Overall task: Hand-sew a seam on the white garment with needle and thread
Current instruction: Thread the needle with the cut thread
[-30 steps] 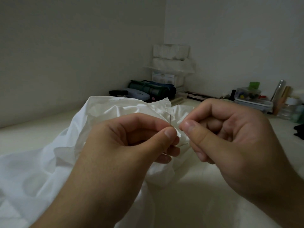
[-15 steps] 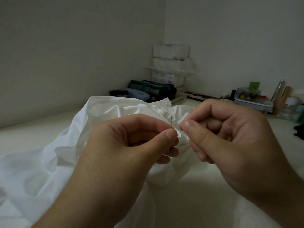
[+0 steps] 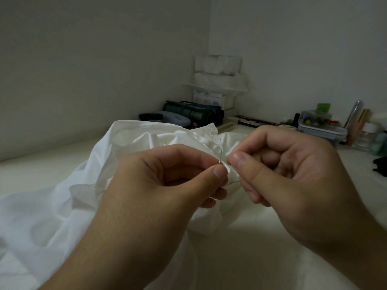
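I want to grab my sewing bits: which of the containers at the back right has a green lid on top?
The clear plastic box nearest the hands' side of that cluster; a green lid sits on it. The jar beside it has a white cap.

Open surface [image 3: 261,237] below the hands; clutter [image 3: 320,124] lines the far wall.

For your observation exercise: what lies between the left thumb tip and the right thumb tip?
In the head view, a small fold of the white garment, with the needle rising at its left edge.
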`<control>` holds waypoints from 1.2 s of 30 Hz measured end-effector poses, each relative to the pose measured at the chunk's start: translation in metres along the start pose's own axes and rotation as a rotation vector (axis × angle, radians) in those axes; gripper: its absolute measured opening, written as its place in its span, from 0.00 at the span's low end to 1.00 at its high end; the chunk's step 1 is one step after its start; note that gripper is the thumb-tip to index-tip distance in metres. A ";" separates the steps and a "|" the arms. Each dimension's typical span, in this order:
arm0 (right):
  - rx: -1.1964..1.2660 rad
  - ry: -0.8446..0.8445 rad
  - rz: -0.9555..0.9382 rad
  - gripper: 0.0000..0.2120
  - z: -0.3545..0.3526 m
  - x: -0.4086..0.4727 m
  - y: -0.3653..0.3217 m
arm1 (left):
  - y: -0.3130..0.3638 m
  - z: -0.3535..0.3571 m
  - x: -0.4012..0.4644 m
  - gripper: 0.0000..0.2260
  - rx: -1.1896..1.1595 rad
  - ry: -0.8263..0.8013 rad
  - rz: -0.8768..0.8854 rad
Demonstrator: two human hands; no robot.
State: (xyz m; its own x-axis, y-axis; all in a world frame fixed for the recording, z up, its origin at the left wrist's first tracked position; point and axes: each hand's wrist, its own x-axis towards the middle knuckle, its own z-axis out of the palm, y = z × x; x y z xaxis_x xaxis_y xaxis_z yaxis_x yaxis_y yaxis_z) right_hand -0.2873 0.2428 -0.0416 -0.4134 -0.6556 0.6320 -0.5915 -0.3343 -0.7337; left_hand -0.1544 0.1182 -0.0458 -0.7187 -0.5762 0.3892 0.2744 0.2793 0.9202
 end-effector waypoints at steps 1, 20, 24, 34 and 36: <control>0.001 0.001 0.000 0.06 0.000 0.000 0.000 | 0.000 0.000 0.000 0.04 0.008 0.002 0.003; -0.009 0.005 -0.021 0.05 -0.001 -0.001 0.000 | 0.001 -0.001 -0.002 0.02 0.070 0.043 0.095; -0.006 0.008 -0.008 0.05 -0.002 0.000 0.000 | 0.002 -0.002 -0.002 0.02 0.056 0.050 0.100; -0.013 0.010 -0.010 0.05 -0.002 0.000 0.001 | 0.000 -0.002 -0.002 0.03 0.075 0.032 0.092; -0.013 0.010 -0.014 0.04 -0.002 0.000 0.001 | 0.000 -0.002 -0.002 0.03 0.085 0.023 0.086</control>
State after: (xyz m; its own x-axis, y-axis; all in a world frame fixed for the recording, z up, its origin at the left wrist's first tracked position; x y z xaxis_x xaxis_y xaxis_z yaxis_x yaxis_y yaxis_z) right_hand -0.2893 0.2437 -0.0421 -0.4116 -0.6443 0.6445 -0.6062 -0.3345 -0.7215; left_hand -0.1516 0.1173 -0.0461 -0.6797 -0.5645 0.4683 0.2788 0.3917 0.8768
